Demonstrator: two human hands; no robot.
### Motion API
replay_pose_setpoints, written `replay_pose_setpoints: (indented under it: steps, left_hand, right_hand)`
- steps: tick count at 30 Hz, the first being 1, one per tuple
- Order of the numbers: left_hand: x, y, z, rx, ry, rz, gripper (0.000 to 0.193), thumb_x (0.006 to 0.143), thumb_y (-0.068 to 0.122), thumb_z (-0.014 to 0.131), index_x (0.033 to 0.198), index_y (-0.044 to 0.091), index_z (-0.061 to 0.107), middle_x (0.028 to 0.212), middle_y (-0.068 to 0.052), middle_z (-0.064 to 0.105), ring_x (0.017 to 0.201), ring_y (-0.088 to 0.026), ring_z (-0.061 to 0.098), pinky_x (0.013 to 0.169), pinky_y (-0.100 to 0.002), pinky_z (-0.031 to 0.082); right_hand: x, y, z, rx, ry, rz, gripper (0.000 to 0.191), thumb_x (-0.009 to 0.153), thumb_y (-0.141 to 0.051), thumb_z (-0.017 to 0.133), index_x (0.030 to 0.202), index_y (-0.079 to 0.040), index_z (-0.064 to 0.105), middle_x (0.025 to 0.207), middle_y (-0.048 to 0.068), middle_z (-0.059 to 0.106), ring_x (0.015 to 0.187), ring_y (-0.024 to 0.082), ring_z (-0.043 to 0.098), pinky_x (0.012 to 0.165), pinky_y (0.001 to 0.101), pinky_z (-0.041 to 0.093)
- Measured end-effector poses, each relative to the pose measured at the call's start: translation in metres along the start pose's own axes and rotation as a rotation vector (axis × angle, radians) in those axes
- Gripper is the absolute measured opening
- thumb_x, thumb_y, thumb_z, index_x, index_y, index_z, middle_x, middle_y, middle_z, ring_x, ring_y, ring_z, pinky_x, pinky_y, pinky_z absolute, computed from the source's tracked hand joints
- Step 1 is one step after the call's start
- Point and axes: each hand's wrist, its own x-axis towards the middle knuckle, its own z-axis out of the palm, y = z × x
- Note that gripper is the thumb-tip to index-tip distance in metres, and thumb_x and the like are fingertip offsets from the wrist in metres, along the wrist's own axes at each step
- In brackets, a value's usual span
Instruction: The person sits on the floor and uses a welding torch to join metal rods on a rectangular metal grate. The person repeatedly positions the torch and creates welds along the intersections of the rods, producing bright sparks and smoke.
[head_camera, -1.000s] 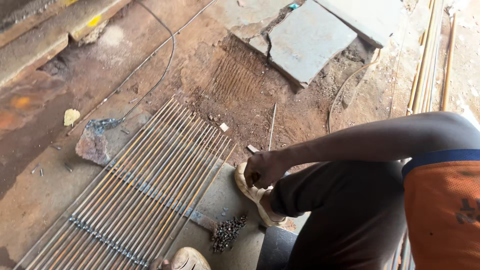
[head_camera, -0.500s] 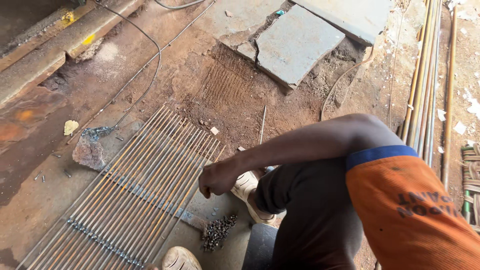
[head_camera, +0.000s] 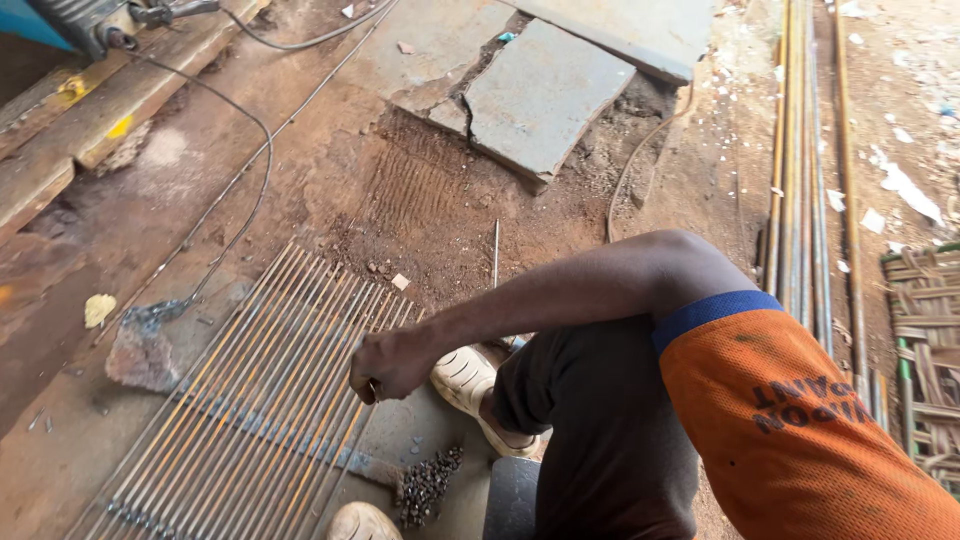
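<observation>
Rod grille (head_camera: 240, 400) lies flat on the floor (head_camera: 330, 190), lower left of view. Many thin parallel steel rods, grey with rusty orange streaks, run diagonally from lower left to upper right. A flat cross bar (head_camera: 300, 450) passes under them near the middle; a second line of weld beads (head_camera: 130, 515) shows near the lower left ends.

One hand (head_camera: 392, 362) only in view, which of the two cannot be told. It sits at the grille's right edge, fingers curled shut around something small and thin; the item itself is too hidden to name. Knuckles face left, wrist level. The bare forearm runs up and right to an orange sleeve with a blue band (head_camera: 715, 310). The other hand is out of view.

Just beside the hand, a pale sandal (head_camera: 470, 385) on a foot, dark trouser leg (head_camera: 600, 430) behind it. A small heap of dark bits (head_camera: 428, 485) lies below the hand. A grey stone (head_camera: 140, 350) rests at the grille's left edge, with a black cable (head_camera: 250, 170) running from it toward the top left corner.

A broken grey slab (head_camera: 545, 90) sits at top centre. Long rods (head_camera: 800, 180) lie along the right side. The sleeve bears dark printed lettering, seen upside down.
</observation>
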Motion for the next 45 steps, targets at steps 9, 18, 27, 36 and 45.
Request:
replay_pose_setpoints:
  steps: [9, 18, 27, 36, 45]
  left_hand:
    - [0.068, 0.041, -0.017, -0.06, 0.016, 0.042, 0.021, 0.094, 0.025, 0.07, 0.109, 0.011, 0.072, 0.08, -0.014, 0.074, 0.067, -0.027, 0.073, 0.06, -0.039, 0.057]
    - [0.071, -0.072, -0.129, -0.131, 0.353, 0.266, 0.023, 0.094, 0.025, 0.069, 0.111, 0.01, 0.072, 0.08, -0.014, 0.075, 0.067, -0.027, 0.074, 0.06, -0.038, 0.058]
    - [0.225, -0.085, -0.195, 0.284, 0.251, 0.121, 0.049, 0.104, 0.026, 0.065, 0.146, 0.003, 0.056, 0.065, -0.008, 0.073, 0.043, -0.016, 0.064, 0.037, -0.027, 0.051]
    - [0.352, -0.087, -0.178, 0.427, 0.29, 0.12, 0.077, 0.084, 0.007, 0.07, 0.153, -0.005, 0.039, 0.058, -0.006, 0.067, 0.038, -0.013, 0.056, 0.033, -0.028, 0.041]
    - [0.38, -0.104, -0.174, 0.441, 0.134, 0.065, 0.039, 0.093, 0.011, 0.066, 0.129, 0.001, 0.059, 0.073, -0.006, 0.071, 0.05, -0.012, 0.06, 0.046, -0.031, 0.05]
  right_hand:
    - [0.026, 0.033, 0.026, 0.355, -0.046, 0.39, 0.019, 0.096, -0.011, 0.062, 0.098, 0.003, 0.074, 0.087, 0.013, 0.077, 0.07, 0.016, 0.078, 0.059, 0.0314, 0.068]
    - [0.145, 0.145, 0.085, 0.225, 0.243, -0.117, 0.013, 0.086, -0.009, 0.074, 0.099, -0.006, 0.073, 0.095, 0.012, 0.072, 0.087, 0.024, 0.07, 0.076, 0.0377, 0.06]
    - [0.391, 0.158, 0.11, 0.222, 0.48, 0.268, 0.011, 0.094, -0.008, 0.071, 0.103, -0.006, 0.079, 0.083, 0.008, 0.078, 0.068, 0.014, 0.071, 0.062, 0.0329, 0.061]
    - [0.531, 0.165, 0.154, 0.005, 0.847, 0.032, 0.013, 0.091, 0.003, 0.073, 0.103, -0.001, 0.076, 0.094, 0.019, 0.076, 0.078, 0.031, 0.077, 0.067, 0.0398, 0.063]
    - [0.568, 0.165, 0.153, -0.074, 0.716, 0.02, 0.017, 0.09, -0.002, 0.072, 0.107, 0.0, 0.073, 0.095, 0.022, 0.074, 0.079, 0.041, 0.074, 0.064, 0.0483, 0.061]
